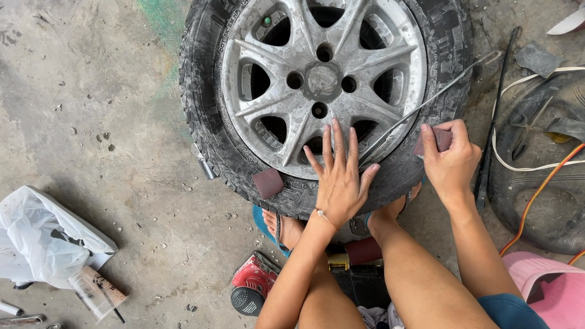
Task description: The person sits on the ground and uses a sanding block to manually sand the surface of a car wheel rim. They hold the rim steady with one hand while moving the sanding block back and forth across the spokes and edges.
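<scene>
— So where are the hands?
— Left hand (339,176) lies flat, fingers spread, on the tyre (210,122) and the rim (323,79) edge. Right hand (450,159) pinches a small dark red pad (440,140) against the tyre's side.
— And the tyre?
— Flat on the concrete floor (109,122), a metal rod (426,100) across it, another pad (268,182) on its near edge.

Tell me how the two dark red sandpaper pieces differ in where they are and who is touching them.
The loose sandpaper piece lies flat on the tyre, untouched; the held sandpaper piece is pinched in the right hand against the tyre's sidewall. The loose one shows whole; fingers partly hide the held one. The left hand touches neither. Both look dark red and squarish.
</scene>
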